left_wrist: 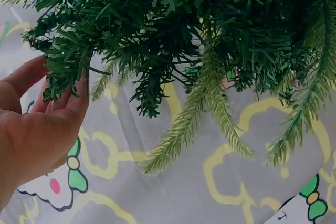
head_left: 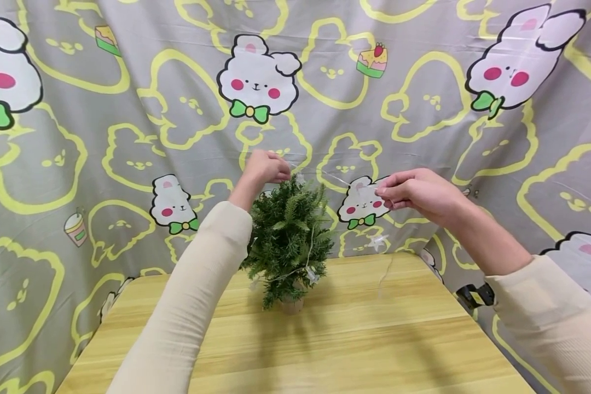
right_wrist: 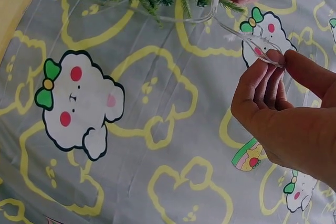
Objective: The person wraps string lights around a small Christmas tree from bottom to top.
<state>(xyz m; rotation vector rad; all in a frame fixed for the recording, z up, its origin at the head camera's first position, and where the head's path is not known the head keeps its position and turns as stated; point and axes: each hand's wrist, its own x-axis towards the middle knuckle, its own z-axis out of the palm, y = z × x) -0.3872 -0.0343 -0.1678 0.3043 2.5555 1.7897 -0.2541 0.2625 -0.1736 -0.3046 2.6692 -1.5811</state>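
Note:
A small artificial Christmas tree (head_left: 290,230) stands on the wooden table, with a string of star lights on clear wire around its branches. My right hand (head_left: 421,194) pinches the clear wire (right_wrist: 262,51) between thumb and fingertips, right of the tree. From there the wire runs to the treetop, and a star light (head_left: 377,242) hangs below the hand. At the upper left of the tree, my left hand (head_left: 266,167) reaches among the branches. The left wrist view has a branch tip (left_wrist: 65,72) covering its fingertips, so whether they hold anything is hidden. Another star light (head_left: 312,275) hangs low on the tree.
The wooden table (head_left: 374,339) extends in front of the tree and to both sides. Close behind it hangs a grey curtain (head_left: 187,164) with rabbit and bear prints. A black device (head_left: 474,296) shows at the right sleeve.

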